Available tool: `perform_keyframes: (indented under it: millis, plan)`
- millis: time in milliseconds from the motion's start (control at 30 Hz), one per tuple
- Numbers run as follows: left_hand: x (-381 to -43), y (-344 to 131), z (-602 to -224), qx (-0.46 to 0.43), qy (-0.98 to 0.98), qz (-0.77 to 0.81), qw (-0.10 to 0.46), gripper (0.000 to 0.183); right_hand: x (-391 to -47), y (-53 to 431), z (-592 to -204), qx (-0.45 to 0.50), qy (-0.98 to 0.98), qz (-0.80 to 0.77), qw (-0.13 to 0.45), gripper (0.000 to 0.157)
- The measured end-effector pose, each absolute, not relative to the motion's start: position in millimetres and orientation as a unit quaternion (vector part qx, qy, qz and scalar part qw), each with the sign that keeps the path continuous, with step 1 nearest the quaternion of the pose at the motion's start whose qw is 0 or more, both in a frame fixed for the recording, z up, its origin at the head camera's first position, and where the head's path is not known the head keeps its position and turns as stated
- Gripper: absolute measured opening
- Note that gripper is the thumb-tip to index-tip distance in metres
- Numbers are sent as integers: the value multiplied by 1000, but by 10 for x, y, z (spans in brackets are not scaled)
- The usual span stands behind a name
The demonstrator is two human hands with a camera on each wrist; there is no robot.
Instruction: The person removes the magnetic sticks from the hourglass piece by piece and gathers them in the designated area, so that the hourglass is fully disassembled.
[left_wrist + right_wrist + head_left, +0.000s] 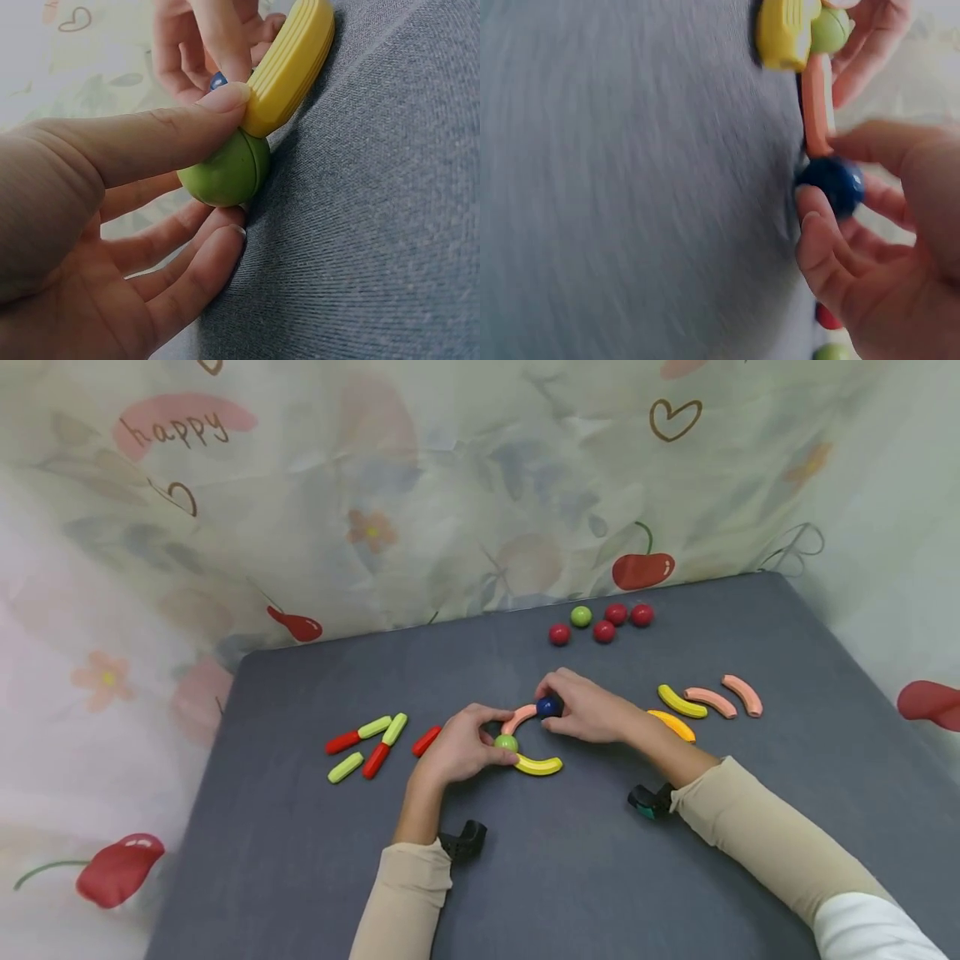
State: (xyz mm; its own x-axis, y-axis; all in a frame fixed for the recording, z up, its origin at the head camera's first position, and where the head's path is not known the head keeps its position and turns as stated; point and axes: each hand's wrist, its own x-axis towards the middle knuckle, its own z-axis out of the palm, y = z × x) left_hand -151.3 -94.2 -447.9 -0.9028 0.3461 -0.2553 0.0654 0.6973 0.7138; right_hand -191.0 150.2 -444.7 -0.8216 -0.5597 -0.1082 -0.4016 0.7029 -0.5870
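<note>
My left hand (459,745) pinches a green ball (225,178) between thumb and fingers, low on the table. One end of a yellow curved stick (291,67) meets that ball, and my left thumb tip lies at the join. From the ball's far side a pink curved stick (819,105) runs toward a dark blue ball (832,186). The fingers and thumb of my right hand (583,706) grip the blue ball at the pink stick's other end. Whether the blue ball is fixed to the stick, I cannot tell.
Red and light green straight sticks (384,747) lie left, with another red stick (427,741) beside my left hand. Several red balls (603,632) and a green ball (581,617) sit at the back. Yellow and pink curved sticks (710,700) lie right, an orange-yellow one (672,725) partly behind my right forearm.
</note>
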Motion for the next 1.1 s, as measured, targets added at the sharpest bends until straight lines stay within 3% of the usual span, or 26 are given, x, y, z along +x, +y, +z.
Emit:
perform_keyframes:
  millis: [233,500,633,833,1100]
  plan:
    - [-1485,-944,-4493,120,896,381,193,61,-1912,1395,-4536,-234,927,-274,101,22]
    - [-1456,-948,-4476,116,892,380,214,62,-2008,1314,-4484,-254,939,-186,136,15]
    - [-1468,-945,-4466,122,892,383,208,61,-2087,1388,-4356,-238,946,-181,127,19]
    - [-1471,-960,-4445,115,889,394,205,60,-2314,1661,-4194,-150,960,-230,59,36]
    - [-1489,-971,-4483,125,890,391,199,58,-2633,1876,-4288,-94,968,-234,8,42]
